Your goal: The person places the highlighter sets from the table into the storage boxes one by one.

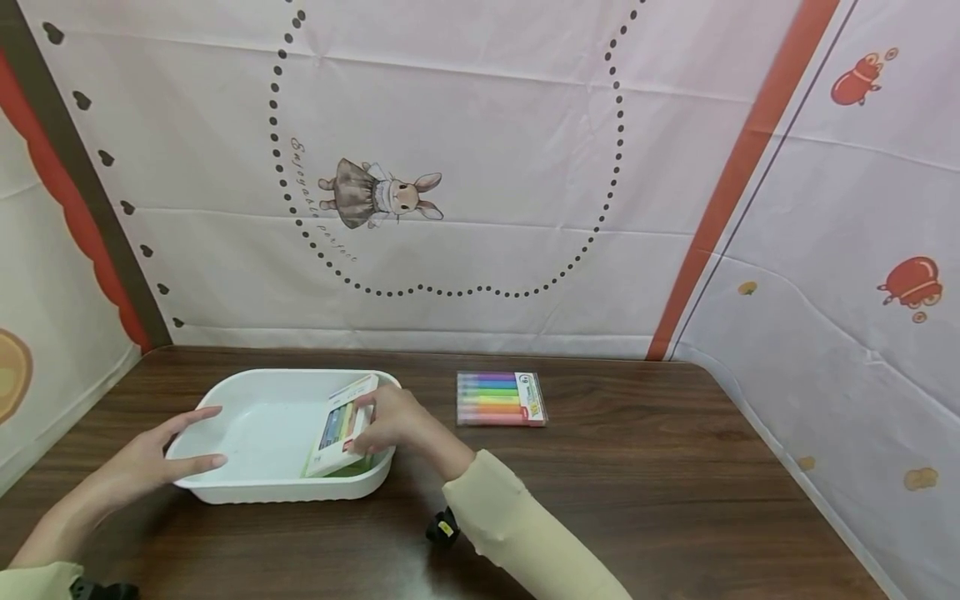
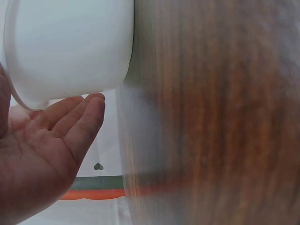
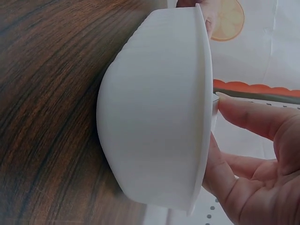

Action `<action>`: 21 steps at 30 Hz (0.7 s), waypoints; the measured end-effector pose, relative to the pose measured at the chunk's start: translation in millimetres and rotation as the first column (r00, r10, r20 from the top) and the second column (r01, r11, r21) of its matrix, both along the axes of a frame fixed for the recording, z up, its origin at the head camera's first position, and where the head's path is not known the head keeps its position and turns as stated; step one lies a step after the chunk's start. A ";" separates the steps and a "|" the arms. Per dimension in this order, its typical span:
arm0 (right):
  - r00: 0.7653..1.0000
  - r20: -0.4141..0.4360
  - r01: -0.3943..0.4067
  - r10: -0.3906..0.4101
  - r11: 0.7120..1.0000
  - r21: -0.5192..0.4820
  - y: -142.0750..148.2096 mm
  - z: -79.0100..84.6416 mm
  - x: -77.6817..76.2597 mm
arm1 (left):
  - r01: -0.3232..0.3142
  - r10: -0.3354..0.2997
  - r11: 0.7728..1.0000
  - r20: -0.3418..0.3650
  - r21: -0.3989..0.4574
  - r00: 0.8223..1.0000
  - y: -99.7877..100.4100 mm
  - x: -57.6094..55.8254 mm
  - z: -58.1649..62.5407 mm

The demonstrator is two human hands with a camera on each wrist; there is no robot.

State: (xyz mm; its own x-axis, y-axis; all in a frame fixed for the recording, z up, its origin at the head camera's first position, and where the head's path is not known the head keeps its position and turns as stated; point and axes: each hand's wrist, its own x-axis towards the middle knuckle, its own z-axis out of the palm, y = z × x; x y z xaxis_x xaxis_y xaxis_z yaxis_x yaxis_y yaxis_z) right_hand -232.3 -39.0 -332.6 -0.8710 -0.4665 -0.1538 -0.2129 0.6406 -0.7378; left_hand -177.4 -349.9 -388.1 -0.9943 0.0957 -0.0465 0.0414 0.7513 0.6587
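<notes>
A white plastic basin (image 1: 255, 433) sits on the left side of the table. My left hand (image 1: 146, 458) grips its left end, thumb and index finger reaching over the rim. The left wrist view shows other fingers of that left hand (image 2: 56, 140) against the outer wall of the basin (image 2: 70, 47). At the basin's right end, my right hand (image 1: 386, 417) pinches a flat white box with a band of coloured sticks on its front (image 1: 337, 429). The box leans inside the basin over something green (image 1: 355, 468). In the right wrist view, the basin wall (image 3: 154, 108) hides most of the box.
A clear pack of rainbow-coloured markers (image 1: 495, 400) lies on the table right of the basin. The dark wooden table (image 1: 637, 483) extends to the right. Printed white cloth (image 1: 480, 167) hangs behind the table and at both sides.
</notes>
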 end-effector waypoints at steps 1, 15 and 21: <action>1.000 -0.022 0.000 0.000 1.000 0.011 0.3 -0.1 0.6 | -0.001 0.002 1.000 0.000 0.001 1.000 0.1 -0.2 -0.4; 0.967 -0.253 -0.009 0.035 0.995 0.103 6.2 2.9 5.4 | -0.009 0.009 1.000 0.007 -0.015 1.000 0.5 -0.8 0.3; 0.988 -0.155 -0.008 0.008 1.000 0.003 13.5 2.1 2.3 | -0.005 0.005 1.000 -0.005 -0.012 1.000 0.3 -0.7 0.0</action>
